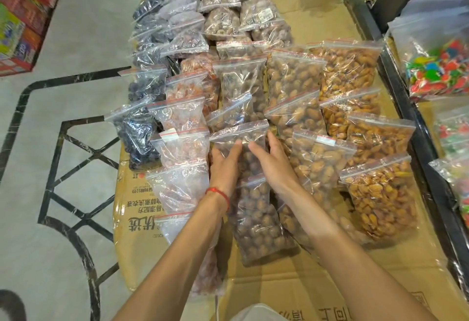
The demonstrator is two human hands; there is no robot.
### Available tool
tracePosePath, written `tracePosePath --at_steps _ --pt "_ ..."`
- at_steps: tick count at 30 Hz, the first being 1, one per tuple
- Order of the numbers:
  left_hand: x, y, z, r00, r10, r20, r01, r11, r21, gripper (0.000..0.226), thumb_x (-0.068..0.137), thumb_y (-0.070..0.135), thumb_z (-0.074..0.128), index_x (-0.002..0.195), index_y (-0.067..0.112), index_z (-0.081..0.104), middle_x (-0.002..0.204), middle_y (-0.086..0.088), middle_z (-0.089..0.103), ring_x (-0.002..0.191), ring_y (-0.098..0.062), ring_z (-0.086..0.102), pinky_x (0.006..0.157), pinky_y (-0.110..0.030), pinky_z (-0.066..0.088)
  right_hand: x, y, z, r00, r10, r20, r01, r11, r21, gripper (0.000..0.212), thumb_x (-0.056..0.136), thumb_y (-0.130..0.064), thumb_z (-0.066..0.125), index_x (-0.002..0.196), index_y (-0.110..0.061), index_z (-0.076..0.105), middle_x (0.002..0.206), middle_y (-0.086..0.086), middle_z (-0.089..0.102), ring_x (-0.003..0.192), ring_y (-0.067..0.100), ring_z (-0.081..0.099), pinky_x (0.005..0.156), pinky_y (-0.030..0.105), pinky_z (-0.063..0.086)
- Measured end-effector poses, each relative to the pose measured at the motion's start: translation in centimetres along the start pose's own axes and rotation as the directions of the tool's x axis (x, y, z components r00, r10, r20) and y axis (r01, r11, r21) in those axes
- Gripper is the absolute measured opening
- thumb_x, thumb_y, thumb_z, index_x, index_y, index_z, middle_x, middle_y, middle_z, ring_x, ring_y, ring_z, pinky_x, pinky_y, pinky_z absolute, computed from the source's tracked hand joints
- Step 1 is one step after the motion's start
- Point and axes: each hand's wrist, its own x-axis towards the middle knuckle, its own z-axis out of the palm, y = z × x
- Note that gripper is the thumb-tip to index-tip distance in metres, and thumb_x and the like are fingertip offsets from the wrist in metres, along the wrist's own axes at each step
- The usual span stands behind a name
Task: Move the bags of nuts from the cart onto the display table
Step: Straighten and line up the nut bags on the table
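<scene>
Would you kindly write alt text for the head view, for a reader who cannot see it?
A person's left hand and right hand rest, fingers straight, on a zip bag of brown nuts among rows of similar bags on cardboard. Bags of colourful sweets lie at right.

My left hand [224,165] and right hand [272,165] are bare, and so are both forearms, all the way to the lower edge of the view. The nails I can see are short and plain. Round my left wrist runs a thin red cord bracelet [220,193], thicker across the top, with one strand curving down the inner side. Between my arms, at the bottom, shows a pale fold of cloth [256,313]; I cannot tell which garment it is.
</scene>
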Motion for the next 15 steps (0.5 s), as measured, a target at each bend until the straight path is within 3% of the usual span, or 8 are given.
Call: tracePosePath --at_steps 2,4,6,8,10,11,13,15 --pt "-0.3 0.5 0.5 0.999 0.032 0.042 -0.032 1.0 -0.001 0.046 0.079 0.067 0.07 0.113 0.042 0.053 0.116 -0.002 0.074 0.107 -0.026 0.071 0.096 -0.048 0.056 0.6 -0.3 0.1 1.0 0.021 0.011 -0.021 0.998 0.064 0.096 0.094 -0.073 0.056 0.17 -0.034 0.011 0.178 -0.007 0.02 0.162 0.018 0.023 0.131 0.051 0.024" --pt "-0.4 0.5 0.8 0.997 0.073 0.038 -0.072 0.997 -0.027 0.014 0.086 0.055 0.07 0.085 0.052 0.056 0.099 -0.002 0.072 0.092 -0.027 0.068 0.08 -0.044 0.056 1.0 -0.6 0.1 0.999 0.044 0.009 -0.045 0.986 0.158 0.106 0.085 -0.077 0.061 0.17 -0.033 0.014 0.173 -0.004 0.032 0.158 0.021 0.035 0.127 0.052 0.032" --pt "-0.4 0.3 0.6 0.993 0.118 0.019 -0.117 0.992 -0.035 0.019 0.086 0.048 0.073 0.073 0.047 0.059 0.091 -0.004 0.071 0.089 -0.03 0.068 0.081 -0.056 0.059 1.0 -0.6 0.1 1.0 0.027 0.002 -0.026 0.979 0.203 0.101 0.089 -0.068 0.065 0.17 -0.028 0.019 0.171 -0.005 0.035 0.156 0.019 0.037 0.127 0.05 0.033" --pt "-0.2 -0.2 0.0 0.982 0.186 0.012 -0.186 0.982 -0.017 0.02 0.086 0.045 0.075 0.073 0.04 0.06 0.087 -0.004 0.069 0.087 -0.029 0.067 0.09 -0.066 0.056 0.9 -0.1 -0.5 0.998 0.056 -0.013 -0.051 0.966 0.254 0.08 0.097 -0.055 0.068 0.164 -0.023 0.037 0.158 -0.003 0.052 0.143 0.017 0.053 0.118 0.047 0.046" --pt "0.2 -1.0 -0.5 0.968 0.248 0.031 -0.248 0.969 -0.002 0.021 0.089 0.039 0.076 0.082 0.026 0.061 0.083 -0.004 0.068 0.084 -0.028 0.067 0.089 -0.062 0.056 0.9 0.0 -0.7 0.998 0.068 -0.009 -0.062 0.948 0.312 0.041 0.101 -0.045 0.067 0.134 -0.022 0.061 0.122 -0.002 0.074 0.107 0.013 0.073 0.091 0.04 0.062" --pt "0.3 -0.9 -0.5 0.97 0.24 0.043 -0.239 0.971 -0.011 0.024 0.091 0.036 0.076 0.092 0.018 0.06 0.085 -0.001 0.07 0.085 -0.025 0.069 0.087 -0.057 0.057 1.1 0.0 -0.7 0.998 0.056 -0.023 -0.047 0.955 0.291 0.03 0.102 -0.045 0.066 0.125 -0.026 0.06 0.115 -0.006 0.074 0.101 0.011 0.073 0.086 0.037 0.061" --pt "0.8 -0.4 -0.2 0.984 0.167 0.056 -0.161 0.982 -0.099 0.035 0.087 0.036 0.08 0.108 0.023 0.057 0.106 0.001 0.075 0.102 -0.022 0.072 0.095 -0.053 0.057 1.4 -0.4 -0.5 0.999 0.038 -0.018 -0.034 0.977 0.21 0.046 0.103 -0.048 0.062 0.145 -0.034 0.051 0.125 -0.02 0.061 0.116 0.006 0.059 0.1 0.034 0.049" --pt "1.2 0.3 0.1 0.992 0.112 0.054 -0.105 0.986 -0.126 0.036 0.079 0.042 0.083 0.106 0.036 0.059 0.117 -0.008 0.074 0.112 -0.031 0.071 0.102 -0.058 0.053 1.7 -0.9 -0.3 0.999 0.029 -0.04 -0.022 0.987 0.157 0.055 0.102 -0.05 0.063 0.152 -0.028 0.052 0.134 -0.019 0.055 0.123 0.005 0.049 0.106 0.034 0.042"
